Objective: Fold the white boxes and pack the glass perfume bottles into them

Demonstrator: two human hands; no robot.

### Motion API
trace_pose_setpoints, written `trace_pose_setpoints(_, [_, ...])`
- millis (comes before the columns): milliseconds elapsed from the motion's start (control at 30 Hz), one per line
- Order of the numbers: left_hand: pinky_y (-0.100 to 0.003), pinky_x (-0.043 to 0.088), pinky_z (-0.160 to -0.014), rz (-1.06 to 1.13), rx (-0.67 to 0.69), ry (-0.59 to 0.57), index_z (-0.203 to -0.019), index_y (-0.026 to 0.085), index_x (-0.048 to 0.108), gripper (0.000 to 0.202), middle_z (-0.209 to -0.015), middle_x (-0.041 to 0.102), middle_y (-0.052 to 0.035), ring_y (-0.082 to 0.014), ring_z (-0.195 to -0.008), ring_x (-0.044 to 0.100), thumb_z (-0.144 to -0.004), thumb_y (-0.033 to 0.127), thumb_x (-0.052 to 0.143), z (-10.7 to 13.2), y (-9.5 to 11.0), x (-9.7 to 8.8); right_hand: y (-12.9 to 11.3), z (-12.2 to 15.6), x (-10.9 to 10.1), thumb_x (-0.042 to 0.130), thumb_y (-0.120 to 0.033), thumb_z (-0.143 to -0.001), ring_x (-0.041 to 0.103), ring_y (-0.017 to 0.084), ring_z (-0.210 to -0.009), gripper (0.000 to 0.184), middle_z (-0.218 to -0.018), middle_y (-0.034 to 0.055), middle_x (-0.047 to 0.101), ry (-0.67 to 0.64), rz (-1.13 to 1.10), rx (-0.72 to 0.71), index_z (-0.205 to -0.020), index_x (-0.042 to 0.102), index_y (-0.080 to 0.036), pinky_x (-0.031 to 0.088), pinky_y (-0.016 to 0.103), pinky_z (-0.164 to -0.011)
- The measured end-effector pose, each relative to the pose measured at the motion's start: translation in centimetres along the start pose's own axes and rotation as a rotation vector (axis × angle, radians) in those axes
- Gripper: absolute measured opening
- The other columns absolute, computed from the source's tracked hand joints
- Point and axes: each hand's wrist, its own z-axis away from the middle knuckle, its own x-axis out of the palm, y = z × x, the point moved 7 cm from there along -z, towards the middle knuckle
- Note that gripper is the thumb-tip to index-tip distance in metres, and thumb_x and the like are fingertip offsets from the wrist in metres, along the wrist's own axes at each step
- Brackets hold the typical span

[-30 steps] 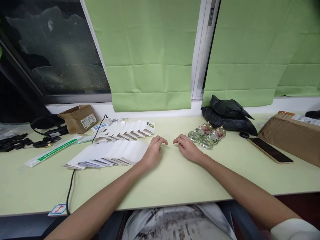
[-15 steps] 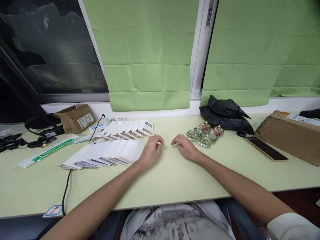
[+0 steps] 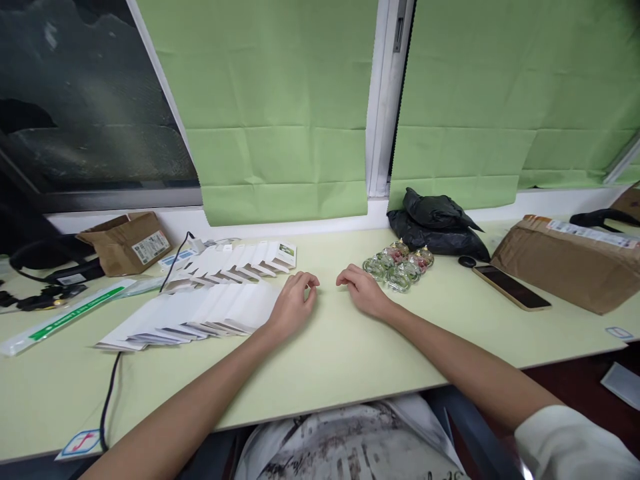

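My left hand (image 3: pixel 294 304) rests at the table's middle with its fingers loosely curled, thumb apart and nothing held. It lies against or very near the right end of a front row of flat white boxes (image 3: pixel 200 312). Behind that row is a second overlapping row of white boxes (image 3: pixel 235 263) with flaps showing, the rightmost bearing a green picture. A short gap away, my right hand (image 3: pixel 364 288) is bent in the same loose way, holding nothing. Just beyond it stands a cluster of clear green and pink glass-like pieces (image 3: pixel 400 267) with gold-coloured tops.
Black plastic bags (image 3: pixel 435 227) lie behind the cluster. To the right are a phone (image 3: pixel 511 288), a small black disc (image 3: pixel 467 262) and a brown parcel (image 3: pixel 565 263). An open carton (image 3: pixel 125 245), a long green-striped plastic packet (image 3: pixel 70 319) and a black cable (image 3: pixel 111 393) are leftward.
The view has swung slightly to the right, so the scene sits further left. Both hands keep the same pose, and nothing on the table has been moved.
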Motion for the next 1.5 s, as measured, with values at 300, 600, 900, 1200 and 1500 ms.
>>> trace_pose_setpoints(300, [-0.035, 0.044, -0.086, -0.049, 0.007, -0.022, -0.095, 0.024, 0.059, 0.011, -0.098, 0.065, -0.0026, -0.0232, -0.098, 0.058, -0.091, 0.015, 0.054, -0.1, 0.6, -0.3, -0.7, 0.1, 0.0, 0.043, 0.001, -0.090, 0.060, 0.016, -0.092, 0.038, -0.101, 0.0028, 0.062, -0.006, -0.001, -0.001, -0.107, 0.066, -0.023, 0.044, 0.028, -0.081])
trace_pose_setpoints(600, [-0.035, 0.044, -0.086, -0.078, 0.018, -0.030, -0.089, 0.023, 0.058, 0.009, -0.094, 0.065, -0.0023, -0.0232, -0.095, 0.058, -0.086, 0.015, 0.057, -0.2, 0.7, -0.2, -1.2, 0.0, -0.2, 0.052, -0.006, -0.090, 0.054, 0.013, -0.072, 0.028, -0.092, -0.0005, 0.063, -0.011, 0.059, 0.044, -0.106, 0.067, -0.023, 0.040, 0.027, -0.073])
trace_pose_setpoints(900, [-0.035, 0.044, -0.085, -0.068, -0.009, -0.033, -0.089, 0.023, 0.057, 0.008, -0.094, 0.065, -0.0021, -0.0226, -0.095, 0.058, -0.086, 0.016, 0.056, -0.1, 0.6, 0.0, -1.2, 0.2, -0.3, 0.052, -0.006, -0.086, 0.053, 0.012, -0.070, 0.029, -0.091, -0.0013, 0.061, -0.029, 0.048, 0.067, -0.104, 0.067, -0.023, 0.038, 0.027, -0.069])
trace_pose_setpoints(1200, [-0.033, 0.040, -0.075, -0.073, -0.060, -0.072, -0.085, 0.023, 0.055, 0.008, -0.086, 0.064, -0.0001, -0.0211, -0.088, 0.056, -0.083, 0.015, 0.056, 0.0, 0.5, 0.2, -1.1, 0.4, 0.0, 0.054, -0.008, -0.085, 0.056, 0.014, -0.075, 0.030, -0.092, -0.0015, 0.060, -0.073, 0.078, 0.048, -0.108, 0.065, -0.024, 0.038, 0.027, -0.072])
trace_pose_setpoints(1500, [-0.031, 0.038, -0.073, -0.093, -0.055, -0.076, -0.083, 0.022, 0.054, 0.010, -0.082, 0.061, -0.0001, -0.0201, -0.083, 0.055, -0.082, 0.013, 0.055, 0.0, 0.0, 0.2, -1.2, 0.5, 0.4, 0.054, -0.009, -0.083, 0.055, 0.014, -0.076, 0.037, -0.094, -0.0024, 0.059, -0.146, 0.097, 0.056, -0.115, 0.062, -0.026, 0.037, 0.026, -0.072])
